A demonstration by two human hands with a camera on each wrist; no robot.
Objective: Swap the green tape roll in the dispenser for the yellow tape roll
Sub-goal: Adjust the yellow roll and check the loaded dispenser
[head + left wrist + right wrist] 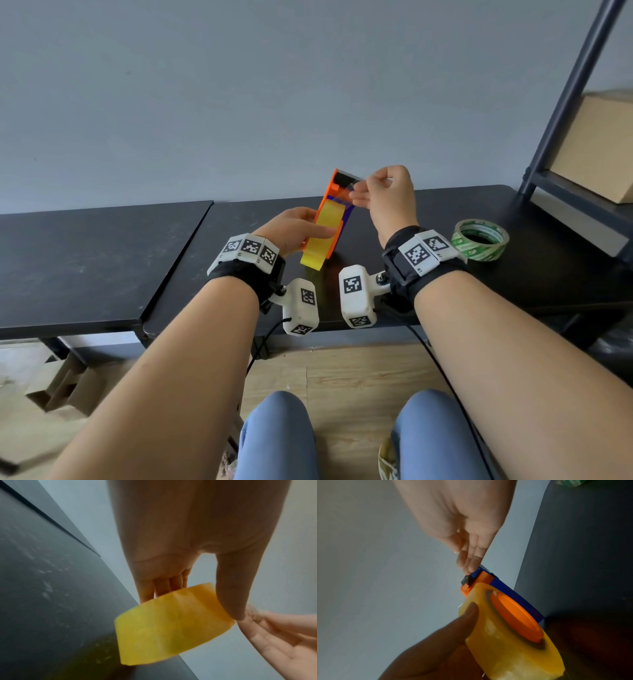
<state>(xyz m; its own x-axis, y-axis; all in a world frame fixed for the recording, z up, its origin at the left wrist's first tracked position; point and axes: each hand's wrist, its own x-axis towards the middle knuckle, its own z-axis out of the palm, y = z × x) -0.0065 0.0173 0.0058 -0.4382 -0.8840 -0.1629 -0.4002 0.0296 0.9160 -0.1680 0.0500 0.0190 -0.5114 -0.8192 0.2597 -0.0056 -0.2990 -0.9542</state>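
Yellow roll (322,236): was seated on the orange hub (515,616) of the dispenser (337,202), held up above the desk (428,274) with its lower end near the surface.
Dispenser: was tilted with the toothed cutter end uppermost and away from the person; an orange frame with a blue side plate was seen.
Left hand (291,233): was wrapped round the yellow roll, the thumb laid across its outer face and the fingers (161,586) curled behind it, as seen from the left wrist.
Right hand (387,195): was raised at the cutter end, thumb and fingers (471,561) pinched together at the black blade piece; a thin strip of tape seemed to be held between them, though this could not be told for certain.
Green roll (479,240): was lying flat on the desk, to the right of the right wrist and well apart from the dispenser.
Shelf frame (565,102): was standing at the right end of the desk, with a cardboard box (596,144) on it.
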